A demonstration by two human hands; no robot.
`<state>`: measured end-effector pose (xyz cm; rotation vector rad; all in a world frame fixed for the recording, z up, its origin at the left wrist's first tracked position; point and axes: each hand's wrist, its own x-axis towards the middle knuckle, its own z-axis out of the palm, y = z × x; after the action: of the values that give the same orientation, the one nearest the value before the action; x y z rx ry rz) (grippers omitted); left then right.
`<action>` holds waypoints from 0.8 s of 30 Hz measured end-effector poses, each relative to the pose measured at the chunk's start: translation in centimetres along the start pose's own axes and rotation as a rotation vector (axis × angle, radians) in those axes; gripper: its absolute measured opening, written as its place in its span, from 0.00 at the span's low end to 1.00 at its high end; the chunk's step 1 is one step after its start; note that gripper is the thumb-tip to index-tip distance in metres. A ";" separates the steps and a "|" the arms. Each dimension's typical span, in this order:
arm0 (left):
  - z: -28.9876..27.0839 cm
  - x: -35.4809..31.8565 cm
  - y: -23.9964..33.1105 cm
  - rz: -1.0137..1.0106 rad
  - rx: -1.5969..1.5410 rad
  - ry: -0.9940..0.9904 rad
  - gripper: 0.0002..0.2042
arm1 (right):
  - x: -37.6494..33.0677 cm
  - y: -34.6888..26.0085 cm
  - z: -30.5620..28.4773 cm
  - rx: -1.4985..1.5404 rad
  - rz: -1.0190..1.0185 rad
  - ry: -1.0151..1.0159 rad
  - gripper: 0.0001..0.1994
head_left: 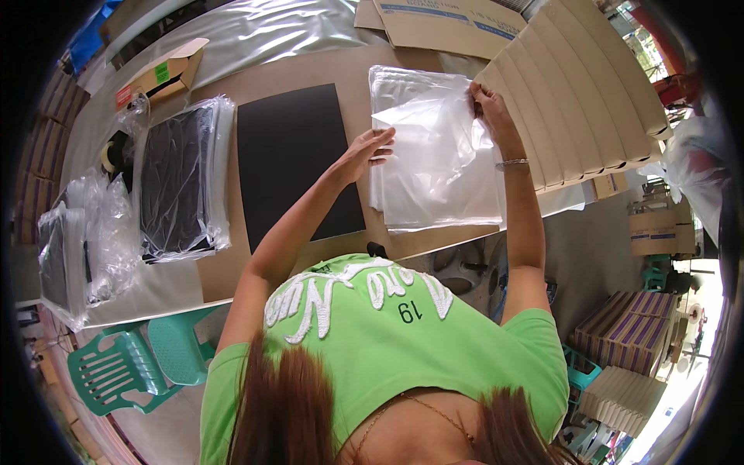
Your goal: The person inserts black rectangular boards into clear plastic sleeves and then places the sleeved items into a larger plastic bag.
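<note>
A stack of clear plastic bags [434, 182] lies on the brown-covered table in front of me. My right hand [490, 112] pinches the top bag near its far right corner. At the stack's left edge is my left hand [369, 155], its fingers stretched out with gaps between them, touching or just above the plastic. Left of the bags lies a flat black board [298, 163], partly behind my left forearm. Farther left, several black boards in clear bags [178, 178] are piled up.
Tall cardboard pieces [573, 101] stand stacked along the right. A flat carton [449, 27] lies at the back. At the left are an open small box [167, 74], a tape roll [112, 151] and crumpled plastic [112, 240]. Green chairs [120, 368] stand by the table's near edge.
</note>
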<state>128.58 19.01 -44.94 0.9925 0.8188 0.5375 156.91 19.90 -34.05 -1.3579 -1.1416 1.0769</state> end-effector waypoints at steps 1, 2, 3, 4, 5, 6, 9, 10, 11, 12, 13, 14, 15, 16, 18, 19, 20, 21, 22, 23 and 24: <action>0.7 -0.1 0.7 -0.021 0.017 -0.031 0.36 | 0.2 -1.1 0.3 0.013 -0.024 0.033 0.15; 1.9 0.0 1.5 -0.039 0.037 -0.077 0.39 | 0.7 -2.1 -1.7 0.024 -0.003 -0.064 0.11; 2.1 0.0 1.7 -0.053 0.046 -0.131 0.42 | 0.8 -3.3 -1.1 0.008 -0.004 -0.079 0.11; 2.4 0.0 2.0 -0.067 0.056 -0.185 0.44 | 1.0 -4.8 -0.8 -0.009 -0.004 -0.093 0.10; 2.6 0.1 2.2 -0.082 0.070 -0.240 0.46 | 1.0 -6.3 -0.1 -0.023 -0.006 -0.106 0.10; 3.1 0.1 2.5 -0.080 0.011 -0.268 0.45 | 0.8 -7.3 0.4 -0.077 0.017 -0.145 0.11; 5.4 -0.4 4.0 -0.070 -0.272 -0.343 0.50 | -0.1 -7.1 2.8 0.005 0.132 -0.289 0.11; 5.9 -0.6 4.8 -0.080 -0.341 -0.400 0.45 | 0.9 -5.2 2.2 0.077 0.167 -0.366 0.12; 5.8 -0.8 5.1 -0.036 -0.322 -0.380 0.43 | 1.0 -4.6 3.0 0.126 0.136 -0.404 0.12; 5.4 -1.3 5.2 0.008 -0.306 -0.349 0.40 | 0.5 -4.9 4.2 0.148 0.122 -0.337 0.11; 4.9 -1.8 5.2 0.053 -0.290 -0.316 0.38 | 0.2 -5.4 5.2 0.170 0.108 -0.271 0.11; 4.6 -2.5 5.3 0.077 -0.390 -0.301 0.30 | 0.4 -5.1 4.4 0.296 0.104 -0.195 0.10; 3.4 -2.7 5.3 0.061 -0.354 -0.258 0.26 | 1.2 -4.5 3.1 0.425 0.098 -0.129 0.10; 1.9 -2.6 5.2 0.043 -0.317 -0.220 0.23 | 2.4 -3.6 1.0 0.554 0.091 -0.058 0.10; -1.0 -2.7 5.2 0.001 -0.329 -0.172 0.18 | 4.5 -1.7 -5.9 0.776 0.060 -0.066 0.09; -3.5 -3.6 5.0 -0.011 -0.392 -0.122 0.17 | 4.7 -2.2 -6.4 0.894 0.078 -0.009 0.09; -5.9 -4.4 4.9 0.001 -0.382 -0.115 0.16 | 4.3 -3.2 -8.1 0.826 -0.124 0.019 0.10; -8.3 -5.2 4.9 0.017 -0.373 -0.105 0.15 | 3.5 -4.6 -8.9 0.756 -0.325 0.041 0.10; -10.0 -6.4 5.0 0.074 -0.443 -0.082 0.12 | 1.6 -7.6 -8.4 0.641 -0.591 0.146 0.12; -11.0 -7.4 5.4 0.136 -0.514 -0.067 0.10 | -1.0 -11.2 -7.9 0.492 -0.870 0.309 0.14; -11.8 -7.9 6.0 0.160 -0.518 -0.084 0.09 | -3.9 -15.2 -7.5 0.354 -1.111 0.494 0.17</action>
<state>114.19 22.06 -40.36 0.5978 0.4878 0.7921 162.50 15.43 -18.21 -0.4797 -1.0198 0.0942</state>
